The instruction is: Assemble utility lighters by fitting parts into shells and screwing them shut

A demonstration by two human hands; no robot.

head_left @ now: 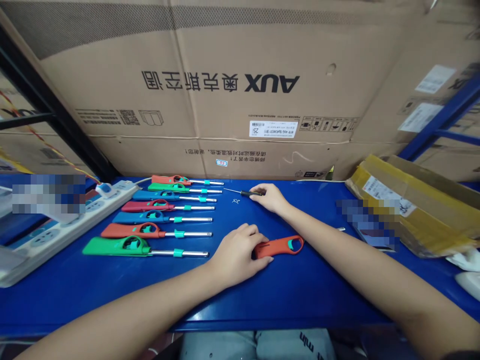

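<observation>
Here, left hand (238, 252) curled over orange lighter (280, 246), right hand (270, 198) pinching screwdriver (248, 193)

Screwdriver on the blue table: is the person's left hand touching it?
No, the right hand touches the screwdriver; the left hand holds an orange lighter.

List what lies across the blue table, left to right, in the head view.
White power strip → row of seven long lighters → left hand → orange lighter it grips → yellow-taped cardboard box. The right hand, on a screwdriver, overlaps these.
</observation>
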